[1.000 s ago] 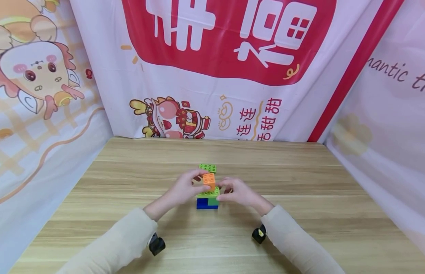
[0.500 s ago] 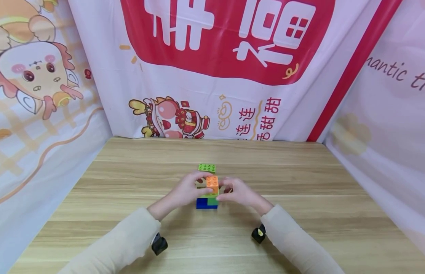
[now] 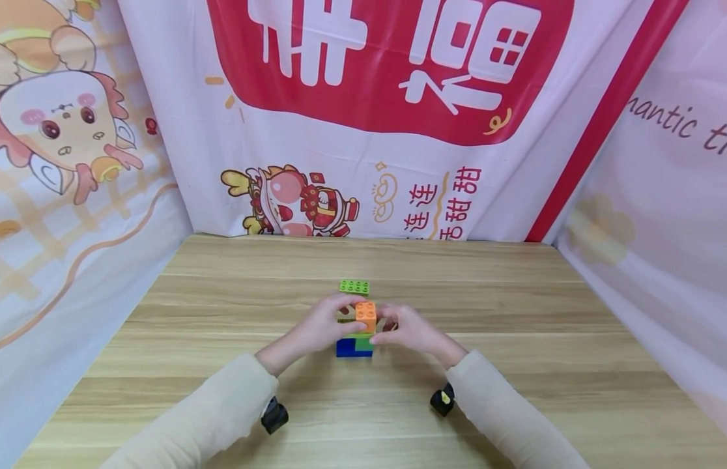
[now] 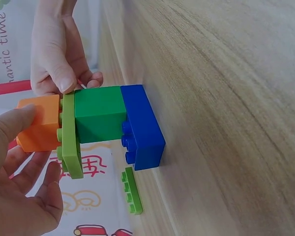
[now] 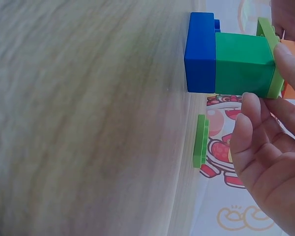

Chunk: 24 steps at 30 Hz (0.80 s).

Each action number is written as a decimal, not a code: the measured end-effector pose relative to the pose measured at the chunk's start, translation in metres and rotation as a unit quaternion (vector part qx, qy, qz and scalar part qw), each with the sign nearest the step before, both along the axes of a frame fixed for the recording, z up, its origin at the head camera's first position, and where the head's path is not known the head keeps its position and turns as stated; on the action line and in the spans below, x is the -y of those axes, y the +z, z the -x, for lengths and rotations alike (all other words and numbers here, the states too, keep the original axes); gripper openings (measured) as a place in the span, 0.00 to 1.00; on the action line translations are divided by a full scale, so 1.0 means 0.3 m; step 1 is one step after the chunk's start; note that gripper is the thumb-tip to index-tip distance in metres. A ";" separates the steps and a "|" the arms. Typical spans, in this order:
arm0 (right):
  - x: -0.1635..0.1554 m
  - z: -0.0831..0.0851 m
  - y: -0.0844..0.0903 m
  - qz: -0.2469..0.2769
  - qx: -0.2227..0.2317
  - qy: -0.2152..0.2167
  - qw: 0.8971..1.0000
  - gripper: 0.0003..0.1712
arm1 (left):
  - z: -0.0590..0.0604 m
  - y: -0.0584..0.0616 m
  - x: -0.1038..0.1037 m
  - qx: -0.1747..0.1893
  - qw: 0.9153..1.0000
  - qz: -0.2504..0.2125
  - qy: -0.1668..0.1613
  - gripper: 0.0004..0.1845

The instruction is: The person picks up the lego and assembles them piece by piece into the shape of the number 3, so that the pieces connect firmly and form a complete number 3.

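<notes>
My left hand [image 3: 322, 324] pinches an orange building block [image 3: 366, 312] between thumb and fingers. In the left wrist view the block's underside is right at the studs of a lime-green flat brick [image 4: 70, 137], at its right-hand end. That flat brick lies across the top of a green block [image 4: 99, 114], which sits on one end of a blue brick [image 4: 146, 130] standing on the table. My right hand [image 3: 409, 327] pinches the end of the lime-green flat brick, thumb [image 5: 291, 71] on the near side. Its other fingers curl loosely beside the green block.
A second lime-green flat brick [image 3: 354, 286] lies behind the stack on the wooden table [image 3: 486, 286]. Printed cloths hang at the back [image 3: 363, 143] and on both sides. A black wrist camera [image 3: 274, 415] hangs under the left sleeve, another [image 3: 442, 400] under the right.
My left hand has moved right with the orange block and lowered it onto the right end of the stack's top. My right hand stays where it was.
</notes>
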State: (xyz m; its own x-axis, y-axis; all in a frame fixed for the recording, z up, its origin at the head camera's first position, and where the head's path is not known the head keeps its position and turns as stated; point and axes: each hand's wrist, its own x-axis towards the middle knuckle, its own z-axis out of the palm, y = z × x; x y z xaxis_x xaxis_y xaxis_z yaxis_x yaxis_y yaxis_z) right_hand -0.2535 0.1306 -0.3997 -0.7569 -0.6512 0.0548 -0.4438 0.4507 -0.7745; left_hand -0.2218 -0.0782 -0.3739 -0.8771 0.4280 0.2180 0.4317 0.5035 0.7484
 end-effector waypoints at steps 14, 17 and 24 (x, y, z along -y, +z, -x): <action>0.000 -0.002 -0.005 0.013 0.007 0.011 1.000 0.21 | -0.001 0.000 -0.003 -0.020 0.999 0.028 -0.014 0.21; 0.001 -0.001 -0.006 0.011 0.009 0.010 1.000 0.21 | -0.001 0.000 -0.003 -0.019 0.999 0.035 -0.009 0.22; 0.002 0.005 -0.008 0.010 0.018 0.004 1.000 0.21 | 0.008 0.010 -0.005 -0.036 0.997 0.071 -0.010 0.22</action>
State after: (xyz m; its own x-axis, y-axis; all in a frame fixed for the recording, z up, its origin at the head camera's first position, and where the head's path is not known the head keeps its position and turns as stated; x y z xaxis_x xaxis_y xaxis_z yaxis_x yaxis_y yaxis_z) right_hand -0.2551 0.1300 -0.4020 -0.7528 -0.6570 0.0412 -0.4201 0.4313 -0.7984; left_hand -0.2242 -0.0767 -0.3708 -0.8522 0.4762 0.2169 0.4933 0.5930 0.6364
